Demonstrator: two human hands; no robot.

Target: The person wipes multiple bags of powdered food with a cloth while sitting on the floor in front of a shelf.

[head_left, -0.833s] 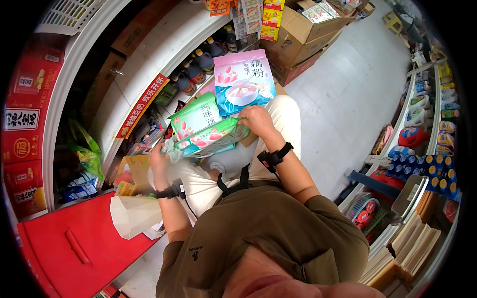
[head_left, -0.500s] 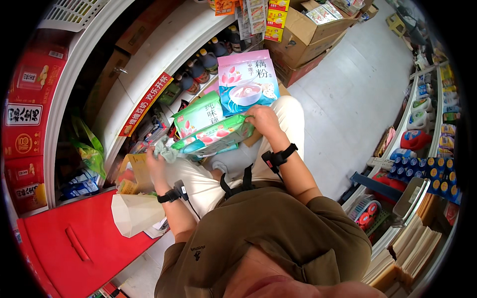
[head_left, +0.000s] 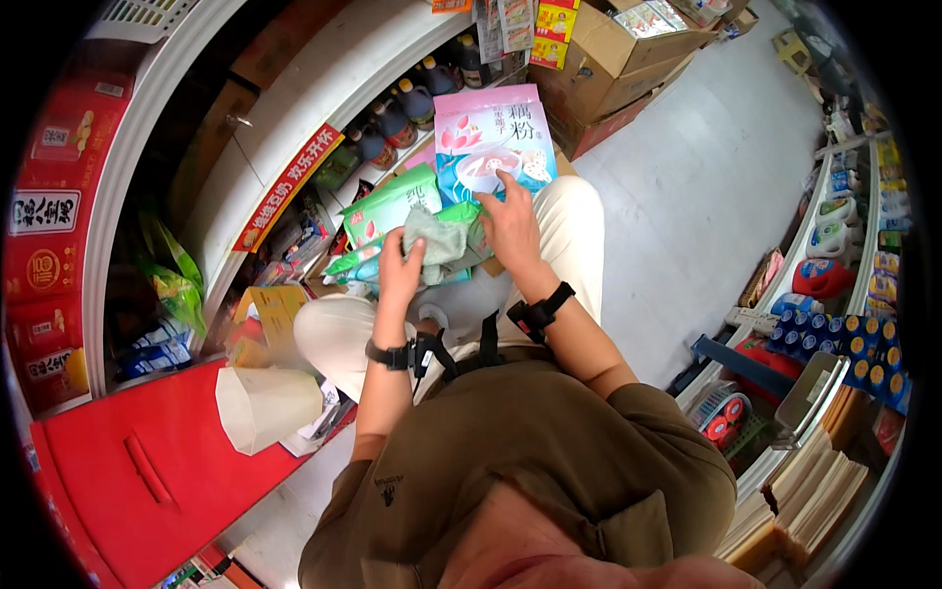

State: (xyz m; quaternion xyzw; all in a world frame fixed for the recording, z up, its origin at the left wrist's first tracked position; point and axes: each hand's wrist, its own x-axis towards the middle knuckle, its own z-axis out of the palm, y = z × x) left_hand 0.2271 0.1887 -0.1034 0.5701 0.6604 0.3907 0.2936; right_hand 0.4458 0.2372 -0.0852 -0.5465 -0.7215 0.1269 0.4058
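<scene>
My left hand (head_left: 398,269) is closed on a grey-green cloth (head_left: 438,238), which covers part of a green bag (head_left: 343,265) standing in front of my knees. Close by on the right, my right hand (head_left: 511,228) has its fingers apart. Its fingertips lie over the lower edge of a large pink and blue bag (head_left: 488,116) with a bowl pictured on it. Between that bag and the shelf leans another green bag (head_left: 385,204) with pink flowers. The cloth and my hands hide much of the front green bag.
Dark sauce bottles (head_left: 394,126) line the low shelf beyond the bags. Cardboard boxes (head_left: 613,74) are stacked at the far right of them. A red chest (head_left: 128,471) bearing a white paper bin (head_left: 265,407) stands at my left. Shelves of bottles (head_left: 826,239) run along the right.
My left hand has brought the cloth rightward onto the front green bag. My right hand has let go of that bag's top edge and opened toward the pink and blue bag.
</scene>
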